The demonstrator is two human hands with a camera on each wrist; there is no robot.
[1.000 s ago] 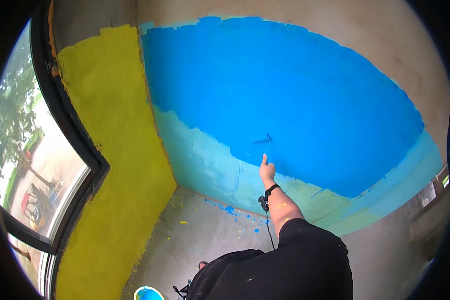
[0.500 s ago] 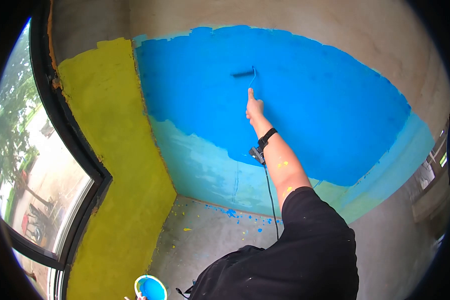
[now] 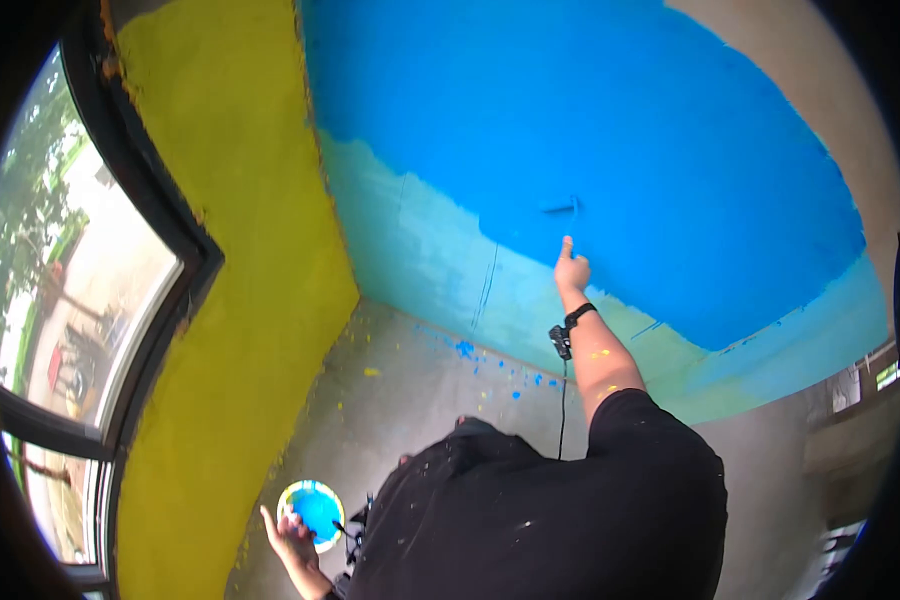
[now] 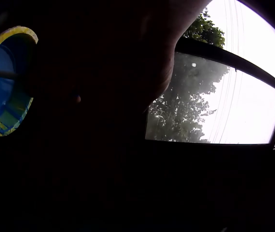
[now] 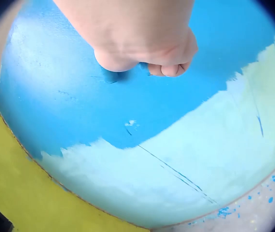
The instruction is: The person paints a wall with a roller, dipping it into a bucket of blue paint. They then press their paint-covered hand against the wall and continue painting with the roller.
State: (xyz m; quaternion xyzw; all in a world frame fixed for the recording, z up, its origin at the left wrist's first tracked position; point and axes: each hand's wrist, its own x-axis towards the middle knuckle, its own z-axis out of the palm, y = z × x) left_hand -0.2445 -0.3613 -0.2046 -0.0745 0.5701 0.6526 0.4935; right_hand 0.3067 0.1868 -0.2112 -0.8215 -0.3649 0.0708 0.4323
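My right hand (image 3: 573, 272) grips a small paint roller (image 3: 562, 208) by its handle, thumb pointing up along it. The roller's blue sleeve lies against the blue painted wall (image 3: 610, 110), above the lower paint edge. In the right wrist view the curled fingers (image 5: 170, 70) show, and the hand hides most of the roller. My left hand (image 3: 295, 548) is low at the left, fingers apart, overlapping the rim of a bucket of blue paint (image 3: 317, 508). The left wrist view is mostly dark, with the paint-smeared bucket (image 4: 17, 36) at its left edge.
Pale turquoise wall (image 3: 420, 240) runs below the blue area. A yellow-green wall (image 3: 240, 250) meets it at the left corner, beside a dark-framed window (image 3: 200, 250). Blue and yellow paint spots (image 3: 465, 349) dot the grey floor. A cable (image 3: 563, 410) hangs from the right wrist.
The roller went up the blue wall from near its lower edge, then came back down. The head view has tilted downward, and the left hand and more of the bucket have come into sight.
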